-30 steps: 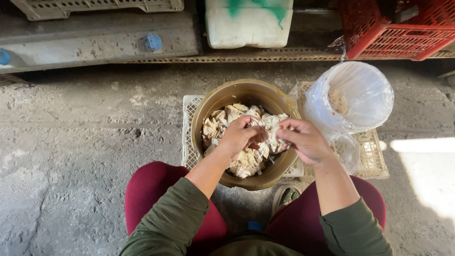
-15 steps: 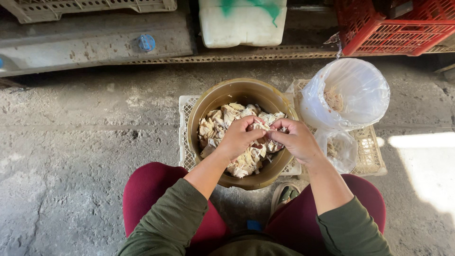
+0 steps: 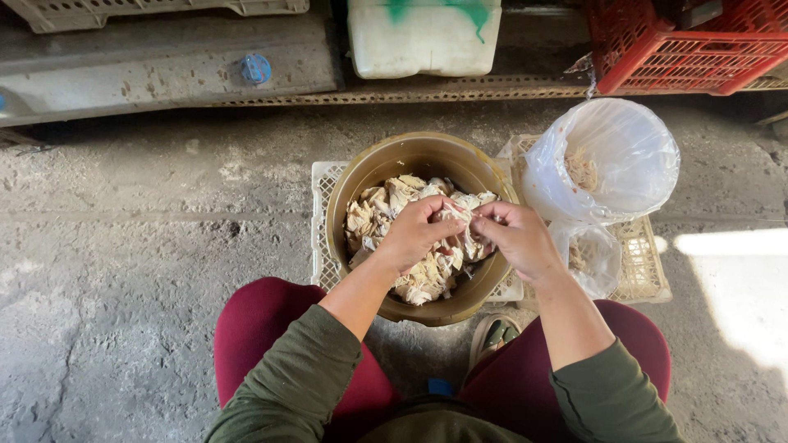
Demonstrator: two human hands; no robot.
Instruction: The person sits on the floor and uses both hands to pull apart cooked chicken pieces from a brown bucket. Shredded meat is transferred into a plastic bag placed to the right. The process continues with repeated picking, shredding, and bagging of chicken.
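i see both hands working over a round, olive-brown metal bowl (image 3: 423,164) that sits on a flat white plastic lattice crate (image 3: 322,213) on the concrete floor. the bowl is heaped with pale, cream-coloured torn pieces (image 3: 386,205); i cannot tell what the material is. the left hand (image 3: 414,234) is closed, fingers pinched on one strip of the pale pieces at the top of the heap. the right hand (image 3: 513,238) is closed on the same strip from the other side, fingertips almost meeting the left.

in my judgement the pulling apart is best done low over the bowl, with short pinches close together, so fragments fall back into the heap and not onto the floor.

containers: a clear plastic bag (image 3: 611,156) stands open just right of the bowl, with a little of the same pale matter inside; a smaller clear bag (image 3: 589,254) lies beside it, near the right wrist. along the back edge i note a white plastic jerrycan with a green smear (image 3: 423,33), a red plastic lattice crate (image 3: 681,37) at the right, and a small blue round cap (image 3: 256,68) on the grey ledge.
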